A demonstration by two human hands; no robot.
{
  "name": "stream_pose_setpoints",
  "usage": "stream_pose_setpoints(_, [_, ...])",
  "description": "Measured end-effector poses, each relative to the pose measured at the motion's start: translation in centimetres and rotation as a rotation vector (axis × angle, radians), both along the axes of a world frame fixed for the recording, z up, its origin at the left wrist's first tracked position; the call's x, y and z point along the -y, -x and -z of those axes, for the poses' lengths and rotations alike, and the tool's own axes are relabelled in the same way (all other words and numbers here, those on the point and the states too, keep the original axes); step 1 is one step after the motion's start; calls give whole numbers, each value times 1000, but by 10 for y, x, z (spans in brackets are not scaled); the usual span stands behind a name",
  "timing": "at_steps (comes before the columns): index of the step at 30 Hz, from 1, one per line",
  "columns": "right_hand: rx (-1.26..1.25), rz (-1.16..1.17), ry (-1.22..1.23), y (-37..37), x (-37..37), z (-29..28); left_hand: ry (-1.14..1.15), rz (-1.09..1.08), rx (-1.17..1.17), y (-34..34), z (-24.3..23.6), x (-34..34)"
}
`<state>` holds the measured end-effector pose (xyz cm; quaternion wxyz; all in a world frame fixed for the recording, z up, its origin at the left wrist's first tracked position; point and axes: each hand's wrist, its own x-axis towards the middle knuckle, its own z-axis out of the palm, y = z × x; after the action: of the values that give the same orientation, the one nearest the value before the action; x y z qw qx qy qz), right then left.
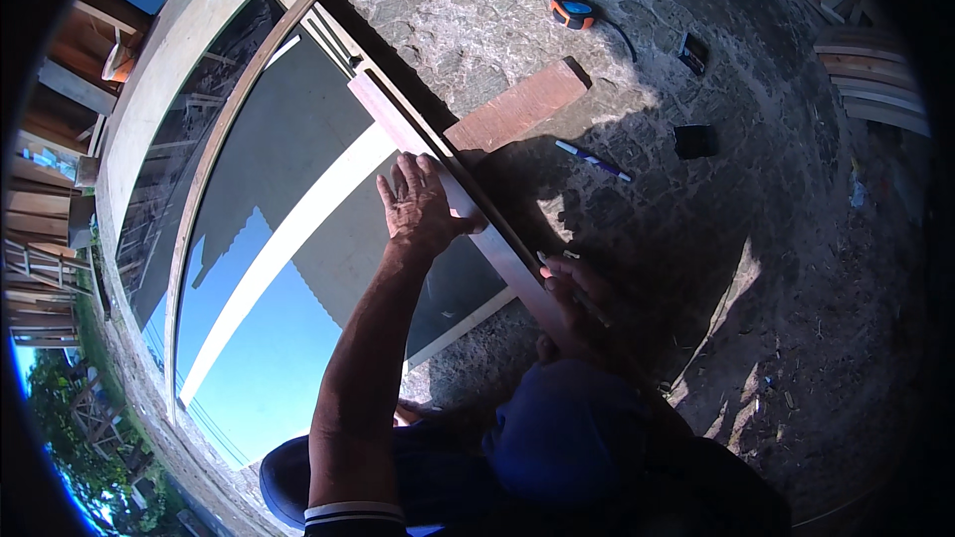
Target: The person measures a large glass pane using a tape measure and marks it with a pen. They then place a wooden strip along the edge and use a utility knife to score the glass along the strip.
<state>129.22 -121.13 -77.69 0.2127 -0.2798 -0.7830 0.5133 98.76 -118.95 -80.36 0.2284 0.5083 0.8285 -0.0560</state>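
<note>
A wood-framed glass panel (368,174) lies on the ground, mirroring sky and roof edges. Along its right-hand edge runs a flat, pale wooden strip (502,254). My left hand (418,207) rests on this strip with fingers spread and thumb out, pressing from above and gripping nothing. Farther down, in shadow, the fingers of my right hand (582,283) close around a thin pencil (544,260), its end against the strip's right edge. Shade hides part of that hand.
A reddish-brown wooden board (522,104) lies beside the frame. On the rough ground are an orange-and-black tape measure (572,11), a blue-and-white pen (594,160) and a dark square piece (695,142). Stacked planks (875,80) stand at far right. My blue-clad knee (567,428) is near.
</note>
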Motion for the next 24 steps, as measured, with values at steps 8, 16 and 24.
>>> stream_pose_setpoints(8, [288,276,481,35,-9,-44,20,26,-1,0,-1,-3])
stream_pose_setpoints(16, [238,327,84,45,-3,-34,51,11,-13,-4,-5,-5])
stream_pose_setpoints(24, [259,253,218,39,5,-2,34,23,7,0,-3,-5])
